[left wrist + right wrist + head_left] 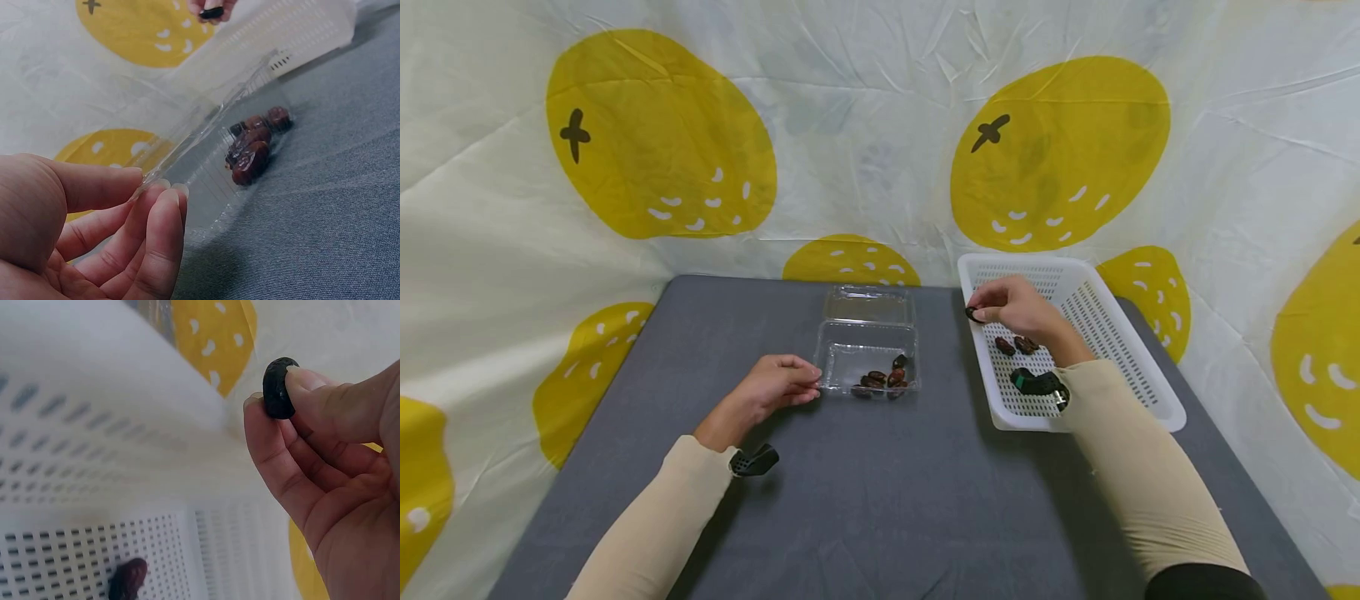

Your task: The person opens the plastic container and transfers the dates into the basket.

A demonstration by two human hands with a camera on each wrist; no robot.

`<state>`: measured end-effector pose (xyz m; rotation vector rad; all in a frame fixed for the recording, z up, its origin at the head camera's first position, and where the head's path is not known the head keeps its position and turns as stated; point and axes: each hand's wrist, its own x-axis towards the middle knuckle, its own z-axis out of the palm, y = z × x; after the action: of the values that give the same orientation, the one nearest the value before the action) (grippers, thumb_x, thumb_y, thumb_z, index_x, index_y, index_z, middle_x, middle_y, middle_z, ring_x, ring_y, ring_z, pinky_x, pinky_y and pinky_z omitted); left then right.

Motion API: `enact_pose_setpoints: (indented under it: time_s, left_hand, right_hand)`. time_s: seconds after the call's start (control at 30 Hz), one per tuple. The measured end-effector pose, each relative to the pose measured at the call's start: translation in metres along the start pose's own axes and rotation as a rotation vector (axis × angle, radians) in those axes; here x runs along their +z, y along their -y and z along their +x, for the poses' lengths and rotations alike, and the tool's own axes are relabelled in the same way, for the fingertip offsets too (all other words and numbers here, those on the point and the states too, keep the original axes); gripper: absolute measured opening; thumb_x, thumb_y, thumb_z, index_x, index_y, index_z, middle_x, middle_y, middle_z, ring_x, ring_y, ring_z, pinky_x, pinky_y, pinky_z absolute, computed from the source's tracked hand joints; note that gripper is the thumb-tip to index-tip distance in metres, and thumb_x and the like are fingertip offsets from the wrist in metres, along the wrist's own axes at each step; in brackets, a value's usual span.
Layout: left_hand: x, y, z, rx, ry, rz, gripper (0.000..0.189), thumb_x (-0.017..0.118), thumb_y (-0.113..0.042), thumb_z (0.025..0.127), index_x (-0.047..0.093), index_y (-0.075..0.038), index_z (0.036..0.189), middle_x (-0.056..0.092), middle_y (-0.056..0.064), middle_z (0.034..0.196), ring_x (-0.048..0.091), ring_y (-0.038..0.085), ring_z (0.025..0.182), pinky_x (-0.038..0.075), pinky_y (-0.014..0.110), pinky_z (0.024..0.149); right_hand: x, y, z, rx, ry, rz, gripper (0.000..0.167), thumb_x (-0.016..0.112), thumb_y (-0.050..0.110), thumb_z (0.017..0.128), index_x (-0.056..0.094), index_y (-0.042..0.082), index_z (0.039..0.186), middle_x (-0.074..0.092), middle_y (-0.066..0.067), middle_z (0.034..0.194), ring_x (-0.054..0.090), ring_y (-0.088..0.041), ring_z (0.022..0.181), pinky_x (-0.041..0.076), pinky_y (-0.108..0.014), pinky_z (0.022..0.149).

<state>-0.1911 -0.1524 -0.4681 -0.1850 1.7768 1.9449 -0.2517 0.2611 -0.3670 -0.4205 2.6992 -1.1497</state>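
With thumb and fingertips, my left hand (772, 387) pinches the left rim of a clear plastic clamshell box (842, 358), whose lid (870, 306) lies folded back behind it. Several reddish-brown dates (251, 164) lie toward the right front of that box. Over the left rim of a white basket (1116, 367), my right hand (1018, 310) pinches one nearly black, wrinkled date (279, 389) between thumb and fingers. A few more dates (1004, 346) rest on the basket's perforated floor, below the right hand; the forearm covers part of that floor.
Both containers stand on a table with a grey cloth (880, 500), the basket to the right of the box. A white curtain with yellow fruit prints (865, 150) hangs right behind the table. Each wrist carries a small black strap device (755, 461).
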Motion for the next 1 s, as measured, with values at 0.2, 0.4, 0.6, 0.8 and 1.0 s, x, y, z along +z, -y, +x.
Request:
enact_pose_setpoints:
  time_s: [0.2,0.4,0.6,0.8,1.0]
  left_hand:
    - [-0.001,0.0,0.0,-0.007,-0.002,0.003,0.014,0.068,-0.002,0.098,0.068,0.007,0.109,0.076,0.008,0.084,0.074,0.013,0.069,0.063,0.023,0.065]
    - [-0.002,0.0,0.0,-0.013,0.002,0.007,0.021,0.07,-0.003,0.098,0.066,0.01,0.114,0.077,0.008,0.084,0.074,0.012,0.069,0.063,0.023,0.066]
    - [-0.003,0.001,0.0,-0.007,0.01,-0.002,0.013,0.07,-0.002,0.098,0.069,0.006,0.108,0.077,0.007,0.083,0.074,0.012,0.069,0.063,0.023,0.066]
    - [-0.003,0.001,0.0,-0.002,0.016,0.003,0.025,0.07,-0.002,0.098,0.065,0.013,0.117,0.077,0.007,0.083,0.073,0.012,0.069,0.063,0.022,0.065]
    - [-0.004,0.001,0.001,-0.009,0.015,0.006,0.023,0.07,-0.003,0.098,0.066,0.012,0.116,0.077,0.006,0.083,0.074,0.012,0.069,0.063,0.023,0.066]
  right_hand:
    - [-0.012,-0.011,-0.007,0.019,-0.024,-0.008,0.02,0.072,0.004,0.096,0.074,-0.004,0.113,0.075,-0.02,0.103,0.066,-0.013,0.086,0.055,-0.023,0.079]
    - [-0.02,-0.023,-0.012,0.047,-0.057,-0.051,0.02,0.073,0.006,0.096,0.075,-0.003,0.113,0.075,-0.02,0.103,0.066,-0.012,0.084,0.054,-0.019,0.077]
    - [-0.027,-0.035,-0.019,0.087,-0.079,-0.058,0.024,0.072,0.008,0.097,0.074,-0.004,0.117,0.074,-0.023,0.11,0.065,-0.015,0.086,0.054,-0.018,0.077]
    - [-0.033,-0.049,-0.023,0.116,-0.088,-0.06,0.026,0.072,0.009,0.098,0.072,-0.006,0.119,0.073,-0.024,0.111,0.065,-0.013,0.085,0.056,-0.02,0.078]
    - [-0.04,-0.062,-0.028,0.182,-0.1,-0.074,0.027,0.07,0.011,0.1,0.07,-0.005,0.122,0.072,-0.023,0.112,0.067,-0.022,0.091,0.059,-0.026,0.083]
